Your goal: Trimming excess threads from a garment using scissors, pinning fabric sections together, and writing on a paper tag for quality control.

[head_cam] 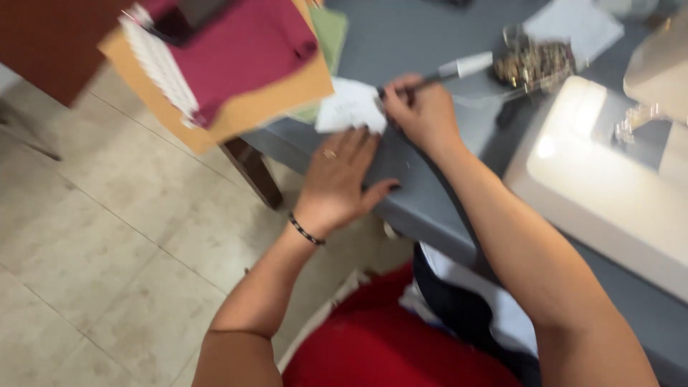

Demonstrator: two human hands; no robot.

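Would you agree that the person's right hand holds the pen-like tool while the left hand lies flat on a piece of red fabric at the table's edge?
Not quite: the fabric under the left hand is dark grey, not red, as the head view shows. The rest holds: the right hand has its grip on the pen-like tool, and the left hand lies flat at the edge of the grey table.

Matt white paper (350, 106) lies under the fingers; beside the grip, smooth grey table (423, 193), maroon cloth (244, 50), glossy white plastic machine (602, 172).
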